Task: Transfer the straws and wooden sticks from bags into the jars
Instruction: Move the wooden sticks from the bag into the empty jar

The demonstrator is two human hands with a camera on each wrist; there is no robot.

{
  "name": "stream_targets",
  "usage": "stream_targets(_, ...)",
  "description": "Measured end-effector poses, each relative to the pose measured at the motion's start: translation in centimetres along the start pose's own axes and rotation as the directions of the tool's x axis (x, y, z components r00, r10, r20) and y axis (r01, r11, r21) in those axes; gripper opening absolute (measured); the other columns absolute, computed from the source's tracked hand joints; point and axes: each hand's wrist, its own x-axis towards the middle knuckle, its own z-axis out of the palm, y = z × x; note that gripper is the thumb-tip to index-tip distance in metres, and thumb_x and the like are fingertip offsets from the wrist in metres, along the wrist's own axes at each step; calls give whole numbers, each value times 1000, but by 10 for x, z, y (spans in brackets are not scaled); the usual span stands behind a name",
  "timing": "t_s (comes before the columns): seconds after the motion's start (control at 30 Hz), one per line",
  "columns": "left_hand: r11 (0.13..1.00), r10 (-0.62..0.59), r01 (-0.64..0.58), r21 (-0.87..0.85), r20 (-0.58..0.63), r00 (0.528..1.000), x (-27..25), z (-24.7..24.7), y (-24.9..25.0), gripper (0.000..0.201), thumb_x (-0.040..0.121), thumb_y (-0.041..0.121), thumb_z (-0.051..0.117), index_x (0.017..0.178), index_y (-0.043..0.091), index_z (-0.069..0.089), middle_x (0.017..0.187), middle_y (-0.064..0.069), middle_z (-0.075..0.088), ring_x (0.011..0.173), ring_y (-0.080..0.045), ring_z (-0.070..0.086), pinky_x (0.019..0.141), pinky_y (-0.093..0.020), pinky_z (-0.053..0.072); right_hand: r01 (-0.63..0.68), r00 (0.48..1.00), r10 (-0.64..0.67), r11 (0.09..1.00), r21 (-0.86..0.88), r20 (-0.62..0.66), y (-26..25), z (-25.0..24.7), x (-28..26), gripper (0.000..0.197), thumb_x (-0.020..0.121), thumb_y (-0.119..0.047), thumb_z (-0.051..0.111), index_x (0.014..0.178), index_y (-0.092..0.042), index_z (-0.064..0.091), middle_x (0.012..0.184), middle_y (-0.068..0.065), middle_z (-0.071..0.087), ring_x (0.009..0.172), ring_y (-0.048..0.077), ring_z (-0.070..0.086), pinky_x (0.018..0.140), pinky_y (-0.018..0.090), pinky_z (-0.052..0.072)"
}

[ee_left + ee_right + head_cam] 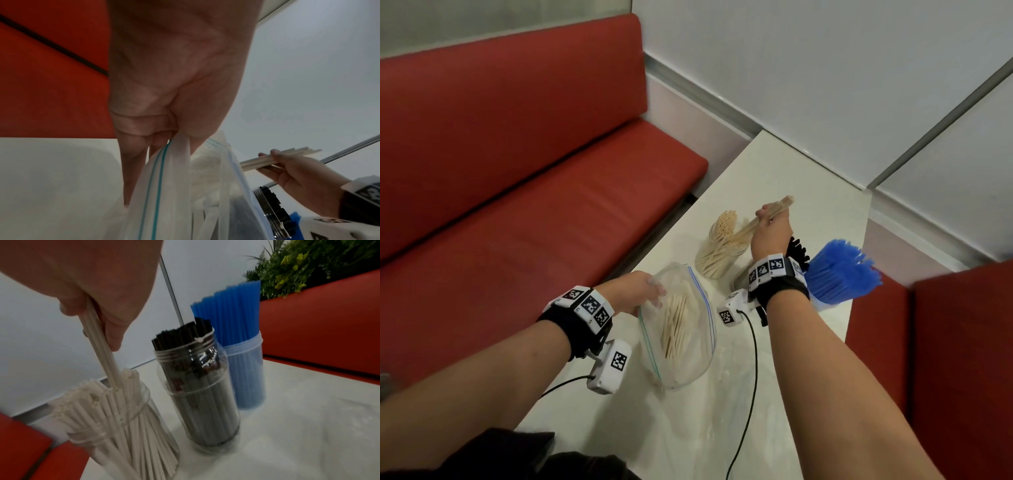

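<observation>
A clear zip bag (681, 329) with pale sticks (676, 322) inside lies on the white table (722, 411). My left hand (637, 294) pinches its rim (162, 155) and holds the mouth up. My right hand (770, 226) grips a small bundle of pale sticks (763, 216), whose lower ends dip into the clear jar (719, 250) full of the same sticks (115, 415). The right wrist view shows that bundle (98, 340) entering the jar's mouth. Beside it stand a jar of black straws (201, 386) and a jar of blue straws (242, 356).
Red bench seats (534, 205) flank the table on the left and at the right (945, 359). A white wall (825, 85) runs behind the jars. Cables (750, 377) trail from both wrist cameras across the table. A green plant (308, 262) sits behind the right bench.
</observation>
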Motion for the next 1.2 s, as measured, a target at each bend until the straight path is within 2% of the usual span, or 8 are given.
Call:
stream_targets(0.2, 1000, -21, 21, -20, -4, 1000, 8, -4, -1, 25, 103, 13, 54, 122, -1, 64, 104, -17, 65, 84, -30, 62, 85, -42, 55, -2, 998, 1, 1000, 17, 65, 10, 11, 9, 22, 98, -19, 59, 119, -14, 53, 93, -3, 64, 89, 19, 65, 75, 28, 47)
stream_targets(0.3, 999, -31, 31, -33, 4, 1000, 13, -5, -2, 26, 102, 12, 54, 123, -1, 64, 104, -17, 66, 81, -28, 63, 82, -41, 55, 125, 992, -124, 992, 24, -35, -2, 13, 13, 27, 96, -11, 56, 121, -21, 53, 93, -6, 67, 80, 1, 65, 73, 25, 51)
stream_targets(0.47, 996, -54, 54, -67, 0, 999, 17, -6, -4, 28, 103, 13, 55, 123, -4, 63, 102, -18, 65, 77, -29, 62, 88, -44, 54, 296, 953, -290, 952, -82, 85, 9, 30, 5, 42, 105, -11, 42, 146, -13, 40, 153, 8, 42, 140, 20, 41, 113, 27, 32)
stream_targets(0.63, 995, -68, 67, -73, -6, 998, 19, -6, -3, 23, 103, 11, 52, 118, -1, 65, 101, -18, 63, 77, -28, 60, 90, -45, 53, 306, 887, -93, 851, -426, 453, 41, 51, 3, 48, 109, -14, 29, 151, 8, 24, 163, 23, 14, 154, 34, 8, 125, 38, 6)
stream_targets(0.77, 996, -64, 63, -64, -9, 998, 19, -7, -3, 28, 103, 12, 53, 124, -4, 63, 102, -18, 63, 72, -25, 60, 84, -42, 55, 323, 938, -264, 900, -292, 225, 18, 51, 6, 51, 108, -14, 34, 153, 6, 24, 164, 24, 14, 154, 36, 6, 126, 40, 7)
stream_targets(0.97, 997, -57, 57, -60, -1, 998, 23, -5, -5, 28, 104, 13, 51, 124, -3, 63, 102, -17, 65, 76, -27, 61, 90, -44, 54, 624, 759, -603, 567, -538, 246, -19, 57, 15, 62, 102, -19, 33, 160, -11, 11, 168, 11, 6, 155, 36, 2, 124, 48, 1)
stream_targets(1.07, 997, -54, 53, -53, -7, 999, 24, -7, -6, 28, 104, 15, 52, 123, -1, 64, 103, -17, 66, 78, -27, 62, 96, -48, 53, 600, 798, -411, 479, -641, 441, 3, 58, 12, 58, 108, -27, 27, 159, -7, 8, 169, 9, -1, 155, 31, -4, 125, 49, 0)
stream_targets(1.2, 999, -38, 38, -31, -2, 999, 26, -8, -10, 28, 103, 16, 55, 123, -1, 63, 102, -16, 66, 75, -26, 63, 88, -44, 55, 454, 822, 13, 590, -668, 570, 34, 53, -4, 76, 107, -48, 28, 158, -3, -5, 168, 12, -9, 154, 30, -11, 125, 46, -1)
